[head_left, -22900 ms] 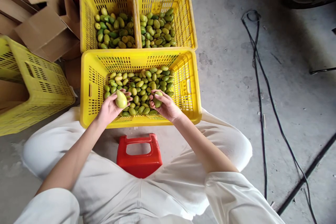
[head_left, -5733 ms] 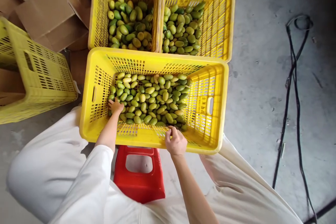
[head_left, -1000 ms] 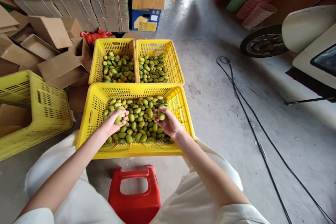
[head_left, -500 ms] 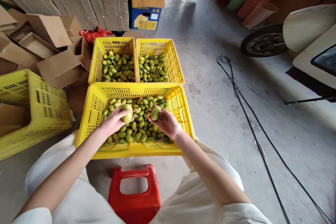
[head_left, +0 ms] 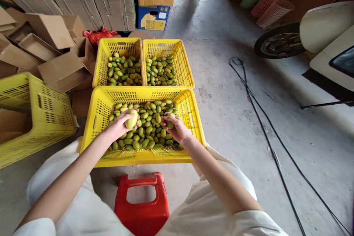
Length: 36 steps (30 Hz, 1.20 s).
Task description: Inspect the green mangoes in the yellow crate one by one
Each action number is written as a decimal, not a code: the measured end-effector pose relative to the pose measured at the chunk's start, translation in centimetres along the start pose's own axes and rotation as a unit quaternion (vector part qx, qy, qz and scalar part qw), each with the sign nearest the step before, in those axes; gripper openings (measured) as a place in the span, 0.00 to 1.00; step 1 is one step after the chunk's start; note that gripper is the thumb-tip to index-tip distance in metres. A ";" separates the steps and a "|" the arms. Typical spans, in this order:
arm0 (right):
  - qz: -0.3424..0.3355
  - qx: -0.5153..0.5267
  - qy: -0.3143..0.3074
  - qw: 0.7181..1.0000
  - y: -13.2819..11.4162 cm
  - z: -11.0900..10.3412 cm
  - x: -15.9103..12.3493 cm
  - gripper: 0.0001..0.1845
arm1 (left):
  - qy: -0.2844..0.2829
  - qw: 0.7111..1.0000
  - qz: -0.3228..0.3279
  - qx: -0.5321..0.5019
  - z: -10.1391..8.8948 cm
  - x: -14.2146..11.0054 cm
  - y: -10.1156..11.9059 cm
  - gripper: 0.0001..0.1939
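Over the front yellow crate (head_left: 143,158), my left hand (head_left: 118,127) closes its fingers round a pale green mango (head_left: 131,119), small and oval. A darker green mango (head_left: 170,122) sits in my right hand (head_left: 180,132), partly covered by the thumb and fingers. Both hands are inside the crate's outline, a short gap apart. Below them lies a layer of loose green mangoes (head_left: 148,130), some yellowish.
Behind stand two more yellow crates (head_left: 118,41) (head_left: 184,64) of mangoes. At left are a tilted yellow crate (head_left: 52,108) and cardboard boxes (head_left: 59,70). A red stool (head_left: 143,210) is between my knees. Black cable (head_left: 265,132) crosses the floor; a vehicle wheel (head_left: 279,40) is beyond.
My right hand has turned, its thumb now over the mango. My left hand has shifted slightly left and tilted its mango. At the back, a brown panel has moved left across a person's feet.
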State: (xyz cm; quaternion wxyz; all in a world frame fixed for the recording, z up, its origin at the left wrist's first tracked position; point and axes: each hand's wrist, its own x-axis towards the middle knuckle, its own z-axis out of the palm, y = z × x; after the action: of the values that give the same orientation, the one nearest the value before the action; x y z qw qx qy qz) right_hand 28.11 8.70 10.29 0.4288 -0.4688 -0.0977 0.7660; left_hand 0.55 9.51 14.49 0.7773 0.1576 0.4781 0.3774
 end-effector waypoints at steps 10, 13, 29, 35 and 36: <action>0.000 0.039 -0.048 0.998 0.4 0.4 0.2 0.18 | -0.103 0.993 0.010 0.059 -1.1 0.3 -0.5 0.25; -0.002 0.051 -0.030 0.998 0.5 0.6 -0.1 0.16 | -0.122 0.992 0.020 0.034 -0.8 0.3 -0.6 0.28; 0.006 0.092 -0.015 0.996 0.4 0.2 0.6 0.11 | 0.005 0.999 -0.001 -0.043 -0.1 0.5 -0.2 0.13; 0.003 0.064 -0.024 0.998 0.5 0.4 0.4 0.19 | -0.005 0.999 0.037 -0.015 -1.1 1.5 -1.0 0.17; 0.000 0.057 -0.023 0.998 0.5 0.5 0.3 0.18 | -0.003 0.999 0.044 -0.016 -1.1 1.7 -1.1 0.16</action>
State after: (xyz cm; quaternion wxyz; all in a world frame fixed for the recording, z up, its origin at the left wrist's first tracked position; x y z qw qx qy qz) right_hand 27.37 8.71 10.06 0.4528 -0.4260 -0.0638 0.7807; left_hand 0.47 9.85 12.21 0.7639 0.1672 0.4620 0.4184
